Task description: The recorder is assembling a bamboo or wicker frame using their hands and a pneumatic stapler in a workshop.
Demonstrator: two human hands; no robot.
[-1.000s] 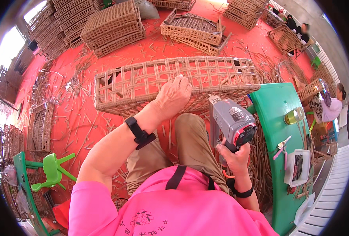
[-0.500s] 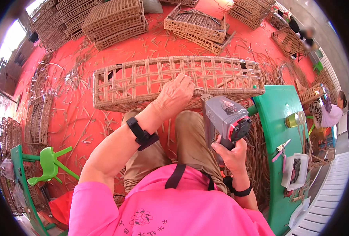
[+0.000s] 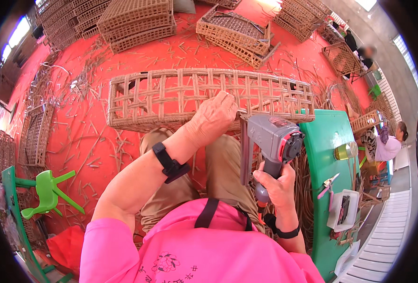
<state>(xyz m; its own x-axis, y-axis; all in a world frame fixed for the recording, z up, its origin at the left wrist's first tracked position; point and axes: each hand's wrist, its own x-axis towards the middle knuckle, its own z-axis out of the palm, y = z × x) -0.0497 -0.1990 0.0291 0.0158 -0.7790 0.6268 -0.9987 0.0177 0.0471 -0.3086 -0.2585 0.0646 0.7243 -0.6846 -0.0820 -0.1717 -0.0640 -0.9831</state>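
Observation:
A long brown woven basket frame [image 3: 147, 100] lies across in front of my knees, its open lattice side facing up. My left hand [image 3: 216, 112] is closed on a strip of the lattice near the middle; its fingertips are partly hidden. In my right hand [image 3: 279, 184] is a grey staple gun [image 3: 277, 137], gripped by its handle. The gun's nose end touches or nearly touches the lower edge of the basket, just right of my left hand; I cannot tell which.
To the right, a green table [image 3: 319, 165] holds a jar of yellowish liquid [image 3: 345, 151], pliers [image 3: 328, 184] and a white tray [image 3: 355, 207]. A green chair [image 3: 46, 193] stands left. Stacked woven baskets [image 3: 138, 23] stand beyond. Cane scraps litter the red floor [image 3: 84, 137]. A person [image 3: 389, 146] sits far right.
The staple gun has tilted a little, showing more of its handle and lower end. My left hand stays on the lattice, shifted slightly right along it. The whole view has turned slightly.

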